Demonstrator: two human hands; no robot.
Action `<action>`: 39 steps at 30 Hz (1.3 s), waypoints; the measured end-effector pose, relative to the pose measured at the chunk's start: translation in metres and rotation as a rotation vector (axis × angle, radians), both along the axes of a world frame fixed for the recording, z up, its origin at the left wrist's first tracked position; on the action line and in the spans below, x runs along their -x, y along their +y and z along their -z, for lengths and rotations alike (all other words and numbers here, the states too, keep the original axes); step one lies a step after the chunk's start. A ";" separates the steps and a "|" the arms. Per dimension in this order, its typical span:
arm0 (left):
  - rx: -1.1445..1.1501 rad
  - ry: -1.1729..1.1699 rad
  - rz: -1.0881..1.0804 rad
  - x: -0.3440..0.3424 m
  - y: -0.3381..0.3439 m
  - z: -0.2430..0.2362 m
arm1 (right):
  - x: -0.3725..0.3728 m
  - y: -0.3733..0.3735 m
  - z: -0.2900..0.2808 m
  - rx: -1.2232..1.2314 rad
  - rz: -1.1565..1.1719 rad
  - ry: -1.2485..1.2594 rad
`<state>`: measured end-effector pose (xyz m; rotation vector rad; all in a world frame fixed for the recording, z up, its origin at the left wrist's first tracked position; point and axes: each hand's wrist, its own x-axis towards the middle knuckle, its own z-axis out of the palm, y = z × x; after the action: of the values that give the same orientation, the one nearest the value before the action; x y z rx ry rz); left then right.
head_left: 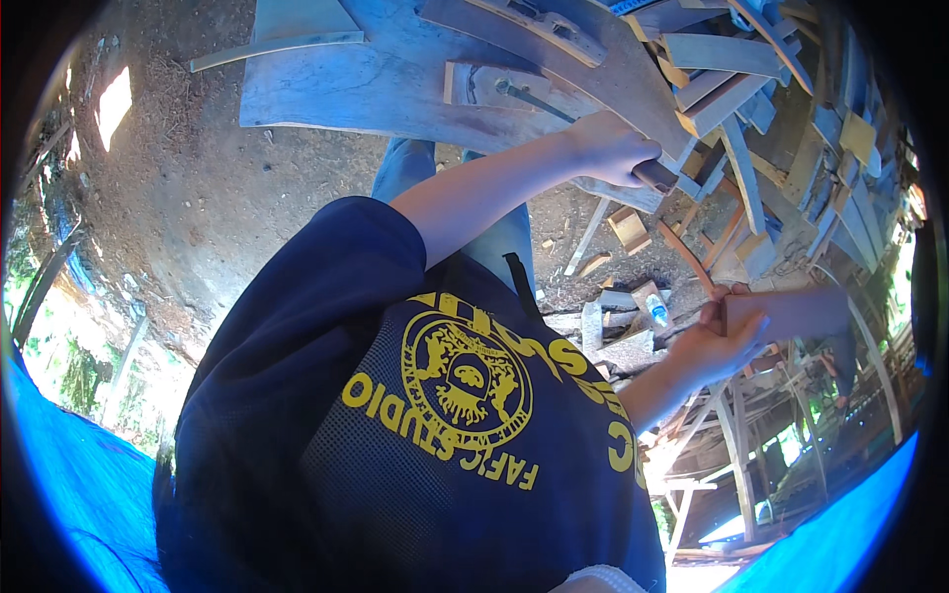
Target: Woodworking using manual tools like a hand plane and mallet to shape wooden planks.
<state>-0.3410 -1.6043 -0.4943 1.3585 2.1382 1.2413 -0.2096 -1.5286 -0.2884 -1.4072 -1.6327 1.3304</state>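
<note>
My left hand (618,148) is closed round a tool with a brown handle (654,176). A thin dark shaft (534,102) runs from the fist over a pale wooden block (470,84) lying on a wide plank (326,89). Its exact kind does not show. To the lower right, my right hand (707,348) grips a flat brown piece of wood (786,314), thumb and fingers around its near end. A thin reddish wooden strip (687,259) reaches up to those fingers; I cannot tell whether they hold it.
Wooden offcuts (727,64) lie heaped at the upper right. A long slotted wooden piece (554,30) rests at the plank's far side, and a curved strip (277,47) crosses its left end. A small bottle-like object (655,309) lies among scraps. Blue sheeting (69,484) hangs at lower left.
</note>
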 end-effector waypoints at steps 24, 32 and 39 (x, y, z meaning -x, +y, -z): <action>0.261 -0.037 0.155 -0.007 0.007 0.016 | -0.053 0.055 0.051 0.100 0.277 -0.040; 0.167 -0.036 0.086 -0.003 -0.005 0.002 | -0.048 0.016 0.041 0.556 -0.152 -0.158; -0.029 0.048 -0.022 0.005 -0.017 -0.029 | -0.044 0.017 0.018 0.478 0.013 -0.034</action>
<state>-0.3460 -1.6214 -0.4649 1.3939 2.1809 1.2647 -0.1652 -1.5117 -0.3068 -1.7104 -1.3727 1.7777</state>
